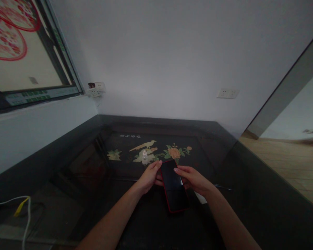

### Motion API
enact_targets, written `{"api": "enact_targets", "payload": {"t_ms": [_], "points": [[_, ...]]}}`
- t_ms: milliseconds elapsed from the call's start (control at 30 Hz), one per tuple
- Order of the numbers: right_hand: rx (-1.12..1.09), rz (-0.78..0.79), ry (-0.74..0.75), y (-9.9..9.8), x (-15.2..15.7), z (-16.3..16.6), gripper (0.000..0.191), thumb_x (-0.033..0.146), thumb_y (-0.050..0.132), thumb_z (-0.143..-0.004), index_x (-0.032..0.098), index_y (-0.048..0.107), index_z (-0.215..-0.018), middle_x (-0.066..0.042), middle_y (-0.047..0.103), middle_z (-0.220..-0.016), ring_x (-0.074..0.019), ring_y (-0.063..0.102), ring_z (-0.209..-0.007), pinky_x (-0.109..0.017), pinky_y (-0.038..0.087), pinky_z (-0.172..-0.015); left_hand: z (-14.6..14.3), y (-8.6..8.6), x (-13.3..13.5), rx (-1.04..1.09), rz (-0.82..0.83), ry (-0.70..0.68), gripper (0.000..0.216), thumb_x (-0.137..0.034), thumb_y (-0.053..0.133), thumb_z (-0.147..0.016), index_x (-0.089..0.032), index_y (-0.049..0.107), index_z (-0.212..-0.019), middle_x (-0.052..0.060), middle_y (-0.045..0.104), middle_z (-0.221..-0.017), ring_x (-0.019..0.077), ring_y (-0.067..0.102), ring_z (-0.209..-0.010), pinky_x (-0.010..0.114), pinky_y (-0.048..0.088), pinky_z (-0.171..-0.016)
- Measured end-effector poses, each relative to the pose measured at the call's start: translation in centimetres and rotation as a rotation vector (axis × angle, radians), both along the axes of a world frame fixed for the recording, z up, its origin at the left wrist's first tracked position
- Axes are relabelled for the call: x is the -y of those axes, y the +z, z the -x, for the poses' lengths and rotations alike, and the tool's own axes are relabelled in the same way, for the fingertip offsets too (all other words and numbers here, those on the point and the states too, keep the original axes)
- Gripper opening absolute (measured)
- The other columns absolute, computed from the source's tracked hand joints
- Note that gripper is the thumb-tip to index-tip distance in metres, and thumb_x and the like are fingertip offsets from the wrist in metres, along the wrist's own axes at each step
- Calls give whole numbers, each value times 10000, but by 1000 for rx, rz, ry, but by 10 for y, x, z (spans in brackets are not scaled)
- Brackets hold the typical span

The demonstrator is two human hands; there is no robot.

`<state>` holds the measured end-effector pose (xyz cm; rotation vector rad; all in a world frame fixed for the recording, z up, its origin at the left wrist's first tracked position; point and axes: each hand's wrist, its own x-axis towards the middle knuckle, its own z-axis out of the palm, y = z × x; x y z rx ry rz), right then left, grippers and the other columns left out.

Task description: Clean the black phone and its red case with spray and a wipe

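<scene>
A smartphone (173, 189) with a dark screen and a red edge is held between both hands above the black table (151, 225). My left hand (150, 176) is closed on its left edge, thumb near the upper corner and fingers behind. On the other side, my right hand (195, 180) grips the right edge, its thumb lying over the screen. A small clear bottle with a whitish cap (145, 158) stands just beyond my left hand. Partly hidden under my right wrist lies a white piece (200, 198), perhaps paper.
The glossy tabletop carries a bird-and-flower picture (174, 153). A white cable (29, 211) with a yellow tag (21, 207) lies at the left. A thin dark strip (223, 187) is right of my right wrist. Wall sockets (227, 93) sit behind; a window (33, 66) is at left.
</scene>
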<state>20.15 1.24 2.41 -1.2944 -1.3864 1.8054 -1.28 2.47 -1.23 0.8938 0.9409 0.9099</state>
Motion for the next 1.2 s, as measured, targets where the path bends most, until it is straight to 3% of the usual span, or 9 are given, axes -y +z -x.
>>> {"api": "enact_targets", "payload": {"t_ms": [133,267,400,633,933,1067,1200], "points": [[-75,14,19,2,2,-4,445,498,658,-928,194,630,-1252,-85,748,-1048,-155,716,-822,-203,534,-639,-3,1,2,-27,-29,-6,462,-603,601,-894,-180,568,-1077,27,652,-842,157,678,-594,289,587,-525],[-118,69,88,-3,3,-5,438,493,631,-951,175,636,-1253,-107,747,-1083,-185,733,-905,-264,571,-742,-4,4,1,-208,-135,59,445,-630,558,-902,-194,551,-994,-22,570,-740,140,620,-583,278,576,-501],[-82,74,-15,-12,-1,-1,486,563,597,-951,196,620,-1269,-124,744,-1106,-193,743,-789,-276,574,-640,-2,5,-1,-327,-223,62,470,-667,546,-886,-199,541,-928,-36,524,-715,130,577,-586,261,562,-475],[-52,-56,-122,-20,-7,4,418,569,638,-914,239,677,-1168,-96,759,-1056,-206,738,-679,-306,578,-570,0,0,-2,-308,-268,-16,503,-693,538,-878,-194,541,-937,-32,523,-735,134,589,-606,245,557,-454],[1,-176,-174,-21,-5,12,345,552,659,-876,214,666,-944,7,678,-695,-178,688,-558,-249,536,-458,1,-1,-3,-265,-243,-48,498,-683,567,-872,-190,544,-937,-34,547,-713,140,631,-594,232,554,-457],[-24,-193,-190,-20,-4,14,355,547,665,-869,213,683,-985,-1,696,-715,-184,692,-563,-260,546,-456,1,-6,-6,-234,-200,-26,512,-687,576,-868,-186,552,-973,-14,592,-763,155,662,-623,259,574,-490],[-32,-198,-329,-21,-10,9,331,520,663,-876,211,694,-991,-35,741,-776,-212,719,-592,-306,579,-492,2,0,-2,-229,-81,-91,578,-709,583,-855,-172,572,-1069,38,661,-859,175,693,-643,309,596,-544]]}}
